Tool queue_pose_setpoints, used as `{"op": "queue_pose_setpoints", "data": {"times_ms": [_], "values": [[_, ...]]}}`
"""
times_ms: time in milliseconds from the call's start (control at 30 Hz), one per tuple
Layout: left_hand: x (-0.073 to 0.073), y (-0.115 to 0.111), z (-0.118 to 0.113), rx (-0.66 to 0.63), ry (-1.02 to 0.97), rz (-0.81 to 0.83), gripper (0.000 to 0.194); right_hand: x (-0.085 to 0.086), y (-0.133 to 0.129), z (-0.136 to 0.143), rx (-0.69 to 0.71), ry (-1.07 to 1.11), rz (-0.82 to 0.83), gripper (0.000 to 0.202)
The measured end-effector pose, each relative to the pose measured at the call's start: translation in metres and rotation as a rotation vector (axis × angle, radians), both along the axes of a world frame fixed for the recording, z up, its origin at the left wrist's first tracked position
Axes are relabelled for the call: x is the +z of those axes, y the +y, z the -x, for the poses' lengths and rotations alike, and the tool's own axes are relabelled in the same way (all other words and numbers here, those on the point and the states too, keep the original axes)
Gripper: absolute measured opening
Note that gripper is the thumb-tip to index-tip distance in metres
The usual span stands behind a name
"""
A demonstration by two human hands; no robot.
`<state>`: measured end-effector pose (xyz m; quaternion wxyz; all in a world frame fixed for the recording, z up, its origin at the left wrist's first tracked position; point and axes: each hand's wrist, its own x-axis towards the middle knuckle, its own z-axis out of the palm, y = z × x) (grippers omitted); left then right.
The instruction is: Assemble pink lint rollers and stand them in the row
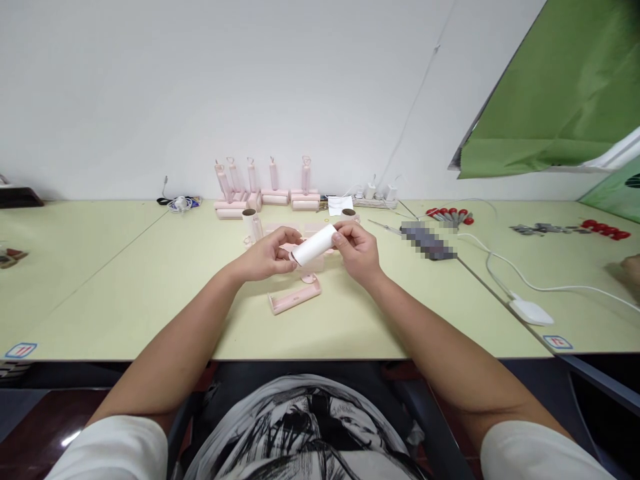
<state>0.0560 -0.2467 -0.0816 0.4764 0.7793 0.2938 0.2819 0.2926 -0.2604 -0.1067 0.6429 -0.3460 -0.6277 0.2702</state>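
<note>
Between my two hands is a white lint roller refill roll [315, 245], held tilted above the table with its right end higher. My left hand [267, 255] grips its lower left end with thumb and fingers. At the upper right end, my right hand [358, 248] pinches the roll. Below them a pink roller case half [295, 297] lies hollow side up, and a small pink part [309, 278] sits just behind it. Other pink pieces behind the roll are partly hidden by my hands. Two more rolls stand upright, a left roll [252, 225] and a right roll [349, 215].
Along the wall stand several pink lint rollers [305, 177] with their handles up. A power strip [375, 200] with plugs is to their right. A blurred-out dark device [429, 241], a white charger [531, 310] with its cable, and red-handled tools [450, 217] lie further right. Another person's hand [631, 268] shows at the right edge.
</note>
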Motion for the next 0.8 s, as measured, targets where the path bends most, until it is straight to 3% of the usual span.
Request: {"op": "queue_pose_setpoints", "data": {"times_ms": [567,800], "values": [[0.0008,0.0003,-0.0017,0.006,-0.066,0.077,0.054,0.0047,0.0002,0.0008,0.080,0.174,0.199,0.041],[-0.0007,0.0012,-0.0039,-0.007,-0.057,0.082,0.055,0.0014,0.0008,0.0030,0.205,0.209,0.284,0.042]]}}
